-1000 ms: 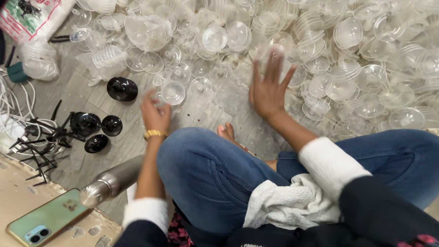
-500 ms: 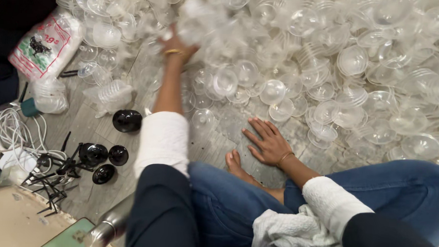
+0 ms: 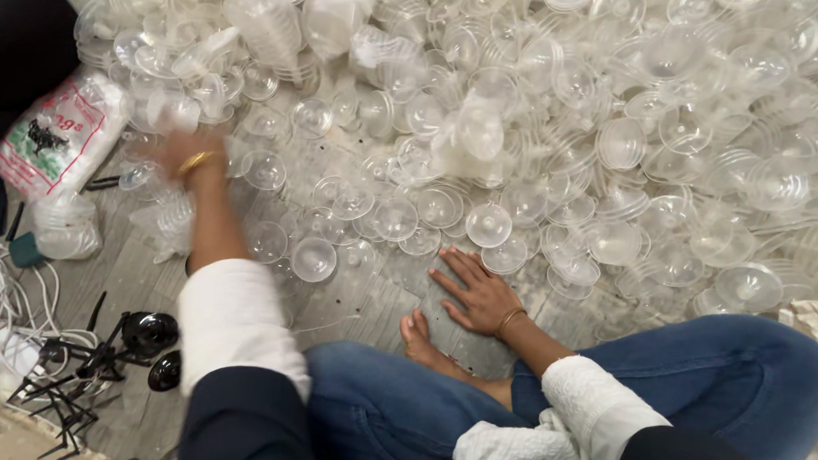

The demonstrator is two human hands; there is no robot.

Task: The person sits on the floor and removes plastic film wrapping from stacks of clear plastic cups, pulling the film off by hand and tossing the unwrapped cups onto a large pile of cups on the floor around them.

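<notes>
Right hand (image 3: 476, 291) lies flat, fingers spread, on the floor (image 3: 351, 301) beside the clear plastic dome lids (image 3: 560, 135). Left hand (image 3: 178, 151), motion-blurred at that pile's left edge; grip indeterminate. Advisable: lift lids singly, avoiding crushing.

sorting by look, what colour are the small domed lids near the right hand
Clear, see-through plastic lids, just beyond the right hand; head view.

Clear plastic dome lids (image 3: 542, 125): large loose heap, covers upper floor area edge to edge. Transparent, round, shallow; some nested in stacks, most single, lying tilted at all angles, rims up or down. Stragglers, e.g. one lid (image 3: 314, 258), lie separate on grey floor at heap's near edge.
</notes>
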